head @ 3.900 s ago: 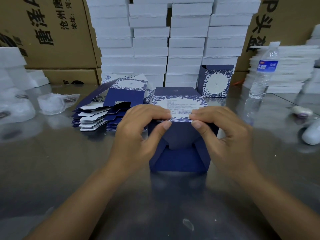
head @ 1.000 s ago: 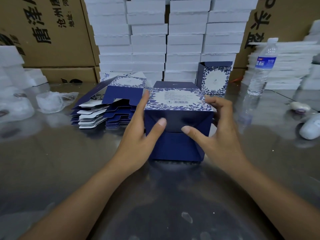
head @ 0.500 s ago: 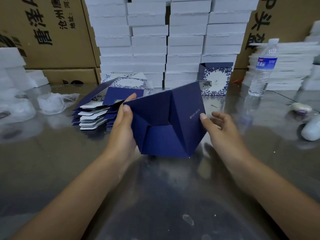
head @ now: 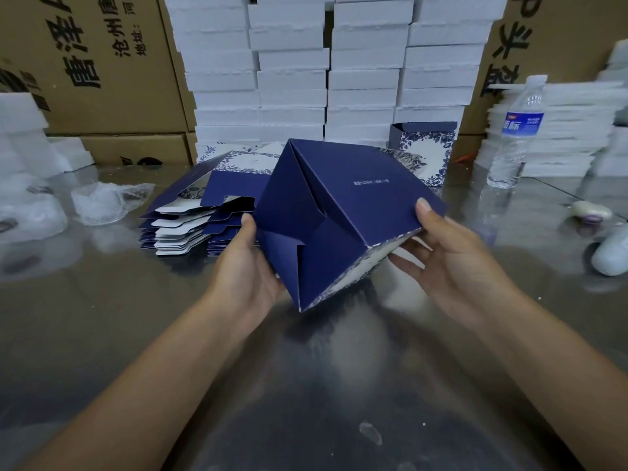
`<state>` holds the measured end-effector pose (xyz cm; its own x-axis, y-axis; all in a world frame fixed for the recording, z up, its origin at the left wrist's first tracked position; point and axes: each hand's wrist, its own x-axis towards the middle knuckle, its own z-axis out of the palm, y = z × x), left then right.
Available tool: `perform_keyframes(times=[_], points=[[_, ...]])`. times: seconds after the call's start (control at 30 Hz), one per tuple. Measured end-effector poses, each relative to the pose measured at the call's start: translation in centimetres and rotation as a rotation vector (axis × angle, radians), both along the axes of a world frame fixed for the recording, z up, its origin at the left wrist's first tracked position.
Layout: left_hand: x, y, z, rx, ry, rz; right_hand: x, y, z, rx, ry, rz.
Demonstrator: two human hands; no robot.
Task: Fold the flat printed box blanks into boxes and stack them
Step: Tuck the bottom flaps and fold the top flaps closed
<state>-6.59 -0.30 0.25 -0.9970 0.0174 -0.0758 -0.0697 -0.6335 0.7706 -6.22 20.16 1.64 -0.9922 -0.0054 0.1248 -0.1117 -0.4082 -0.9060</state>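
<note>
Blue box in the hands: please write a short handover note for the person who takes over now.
Left hand: grips the blue box at its left side.
Right hand: pinches its right edge, thumb on top.
Box: held tilted above the table, closed bottom flaps toward the camera.
Flat blanks: piled behind the left hand; one finished box stands at the back.
Done: this box's bottom is folded.
Left: check its hidden top, stack it, fold the remaining blanks.
</note>
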Motion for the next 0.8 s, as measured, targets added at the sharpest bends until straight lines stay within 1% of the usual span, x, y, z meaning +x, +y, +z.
perform_keyframes(times=[0.07, 0.13, 0.17, 0.2, 0.27, 0.37, 0.43, 0.5, 0.57, 0.67, 0.73, 0.8], points=[[-0.1, 0.0, 0.2, -0.092, 0.051, 0.099, 0.3, 0.0, 0.4, -0.031, 0.064, -0.011], [-0.1, -0.2, 0.5, -0.201, 0.103, 0.255, 0.6, -0.1, 0.7, -0.048, 0.179, -0.077], [-0.2, -0.3, 0.7, -0.272, 0.144, 0.346, 0.8, -0.3, 0.7, -0.022, 0.267, -0.135], [-0.1, -0.4, 0.8, -0.361, 0.207, 0.427, 1.1, -0.5, 0.8, 0.056, 0.369, -0.211], [0.3, -0.4, 0.9, -0.534, 0.389, 0.528, 1.6, -0.7, 0.5, 0.343, 0.589, -0.403], [1.5, -0.1, 0.9, -0.784, 0.689, 0.555, 1.7, -0.6, -0.4, 0.936, 0.964, -0.800], [2.0, 0.3, 0.7, -1.007, 0.890, 0.535, 1.4, -0.6, -0.8, 1.205, 1.157, -0.917], [2.3, 0.7, 0.3, -1.141, 1.045, 0.508, 1.1, -0.6, -0.9, 1.359, 1.276, -0.940], [2.5, 1.0, 0.1, -1.162, 1.098, 0.508, 1.0, -0.9, -0.8, 1.427, 1.380, -0.926], [2.5, 1.0, 0.2, -1.099, 1.033, 0.488, 1.1, -1.5, -0.9, 1.451, 1.501, -0.930], [2.3, 0.8, 0.3, -1.026, 0.992, 0.466, 1.0, -1.7, -1.0, 1.464, 1.523, -0.905], [2.2, 0.7, 0.3, -1.043, 0.956, 0.522, 1.1, -1.8, -1.0, 1.478, 1.520, -0.845]])
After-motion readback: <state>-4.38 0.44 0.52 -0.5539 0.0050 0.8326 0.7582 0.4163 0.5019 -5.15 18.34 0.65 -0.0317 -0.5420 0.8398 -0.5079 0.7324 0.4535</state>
